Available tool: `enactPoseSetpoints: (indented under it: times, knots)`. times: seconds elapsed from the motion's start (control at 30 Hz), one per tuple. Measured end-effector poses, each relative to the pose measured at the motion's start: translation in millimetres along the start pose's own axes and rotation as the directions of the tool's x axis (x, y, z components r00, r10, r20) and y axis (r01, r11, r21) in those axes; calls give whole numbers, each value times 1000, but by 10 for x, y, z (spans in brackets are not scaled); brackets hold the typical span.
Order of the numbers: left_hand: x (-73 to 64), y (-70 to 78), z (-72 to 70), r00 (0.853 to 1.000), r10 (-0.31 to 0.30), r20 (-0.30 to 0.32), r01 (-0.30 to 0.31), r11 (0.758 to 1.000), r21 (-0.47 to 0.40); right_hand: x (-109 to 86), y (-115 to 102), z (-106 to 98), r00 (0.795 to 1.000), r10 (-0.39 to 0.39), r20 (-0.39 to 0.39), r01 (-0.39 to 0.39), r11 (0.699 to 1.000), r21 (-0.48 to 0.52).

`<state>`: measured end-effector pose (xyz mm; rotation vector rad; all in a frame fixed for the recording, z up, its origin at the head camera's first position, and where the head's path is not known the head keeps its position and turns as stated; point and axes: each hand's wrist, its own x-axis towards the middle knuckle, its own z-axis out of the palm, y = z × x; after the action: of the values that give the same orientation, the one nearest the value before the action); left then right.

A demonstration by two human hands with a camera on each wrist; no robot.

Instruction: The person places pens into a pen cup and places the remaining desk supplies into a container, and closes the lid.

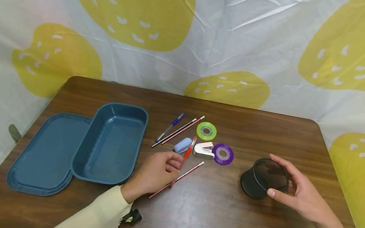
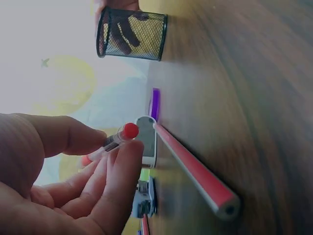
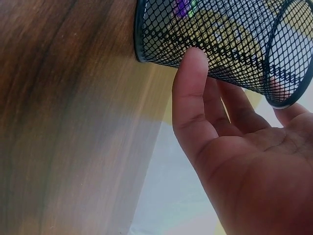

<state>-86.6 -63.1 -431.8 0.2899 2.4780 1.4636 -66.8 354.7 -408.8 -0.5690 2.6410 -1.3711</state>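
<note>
My left hand (image 1: 157, 170) pinches a red pen (image 1: 188, 151) between thumb and fingers, just above the table. In the left wrist view the pen's red end (image 2: 130, 130) points out past the fingertips. Beneath that hand lies a red-striped pencil (image 1: 192, 171), slanting across the wood. At the right, my right hand (image 1: 304, 199) holds a black mesh pen cup (image 1: 251, 184), thumb on the near side and fingers round the far side. The cup's mesh wall (image 3: 220, 44) lies against the fingers in the right wrist view.
Beyond the left hand lie a small light-blue block (image 1: 182, 145), a white stapler (image 1: 203, 151), a purple tape roll (image 1: 230, 155), a green tape roll (image 1: 213, 129), a blue pen (image 1: 169, 127) and two pencils (image 1: 180, 130). A blue box (image 1: 81, 154) overlaps its lid (image 1: 43, 153) at left.
</note>
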Motion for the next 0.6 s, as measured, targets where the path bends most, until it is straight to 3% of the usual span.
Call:
enactPoseSetpoints:
  times: [0.33, 0.6]
  knots:
    - [78, 103, 78, 998, 10, 58, 1, 982, -187, -7, 10, 14, 1000, 7, -3, -7, 1000, 5]
    - [127, 212, 124, 996, 60, 59, -36, 939, -341, -1, 11, 4, 1000, -2, -5, 2, 1000, 5]
